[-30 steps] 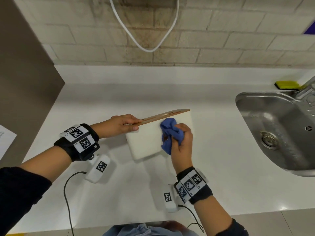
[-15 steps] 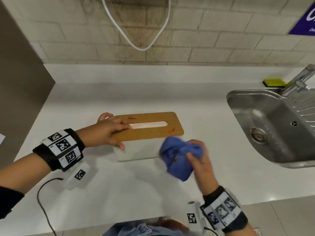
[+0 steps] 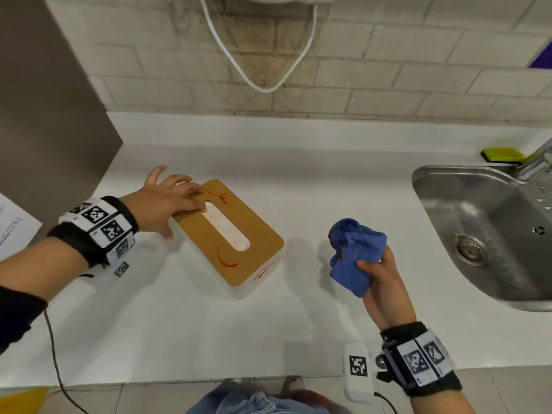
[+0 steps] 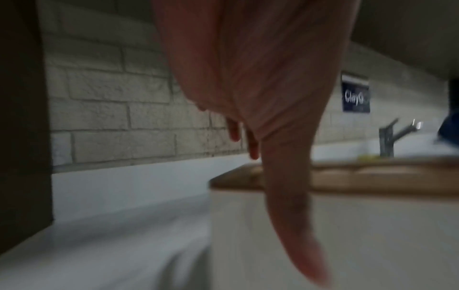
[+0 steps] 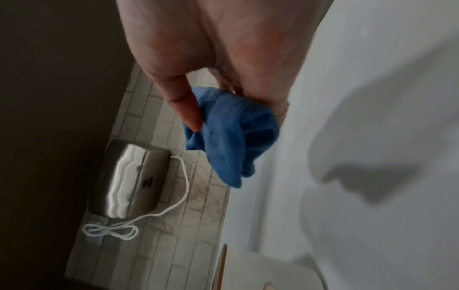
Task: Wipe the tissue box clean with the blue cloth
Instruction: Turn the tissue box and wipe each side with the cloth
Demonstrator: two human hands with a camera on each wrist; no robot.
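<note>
Tissue box (image 3: pixel 236 234) with a wooden lid and red marks lies askew on the white desk (image 3: pixel 185 324), left of centre. Left hand (image 3: pixel 167 201) rests on its far-left end, fingers straight, its grip loose. Right hand (image 3: pixel 385 282) clutches the bunched blue cloth (image 3: pixel 354 252) above the desk, apart from the box, left of the sink (image 3: pixel 433 186).

Head cam overhead, looks down; wrist cams close, low – share tissue box (image 3: pixel 230 234).

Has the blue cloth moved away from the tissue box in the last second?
Yes. The blue cloth, gripped by the right hand, has come off the tissue box and now hangs over bare counter, nearer the sink.
</note>
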